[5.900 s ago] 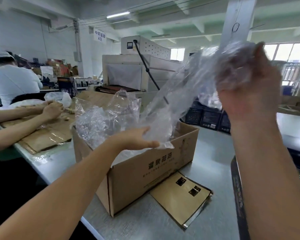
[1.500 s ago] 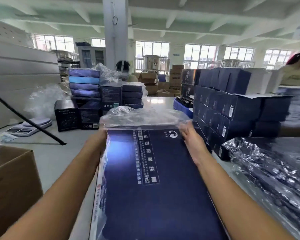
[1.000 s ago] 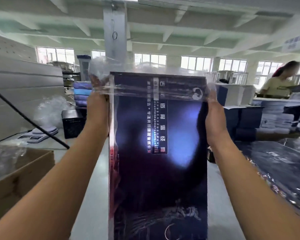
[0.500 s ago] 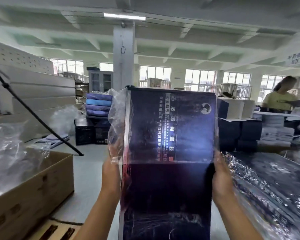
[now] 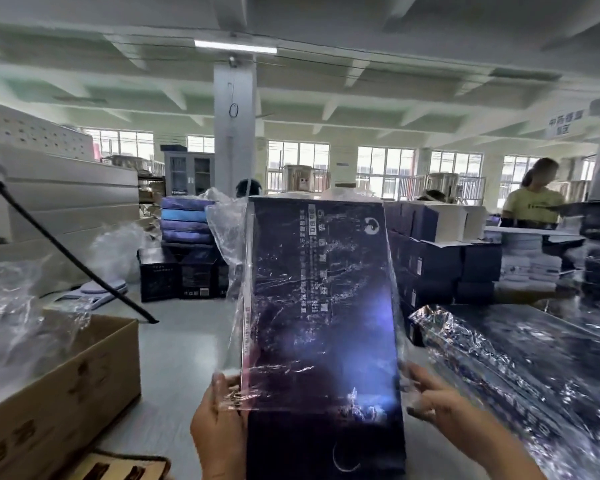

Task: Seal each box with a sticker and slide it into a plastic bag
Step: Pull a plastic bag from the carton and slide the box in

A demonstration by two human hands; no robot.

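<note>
1. Left grip (image 5: pixel 219 424): closed round the lower left edge of the box (image 5: pixel 323 306). The thumb lies on the front face and traps the hem of the plastic bag (image 5: pixel 227 244) against the card.
2. Right grip (image 5: pixel 440 407): the fingers extend toward the lower right edge of the box. Blur prevents a firm reading, so it cannot be told whether they pinch the film or only press on it.
3. Box location: upright over the worktop (image 5: pixel 177 348), between both grips, with the printed face toward the camera. The bag covers it from the top down to the grips. The bottom band is uncovered.
4. Handling, box: judged stiff, flat and fairly light, since two low holds carry it. Take hold along the long side edges, not on the glossy face.
5. Handling, bag: thin, soft and creased, and probably slippery on printed card. Take hold at the open hem, one side per grip, and draw evenly. A one-sided pull is likely to skew the film or split it at a top corner.
6. Beside the box: an open cardboard carton (image 5: pixel 59 393) holding loose film stands to the left. Bagged boxes (image 5: pixel 534 368) lie flat to the right.
7. Farther back: stacks of dark boxes (image 5: pixel 430 261), a scale (image 5: pixel 97 291) and a person in a yellow shirt (image 5: pixel 534 206).
</note>
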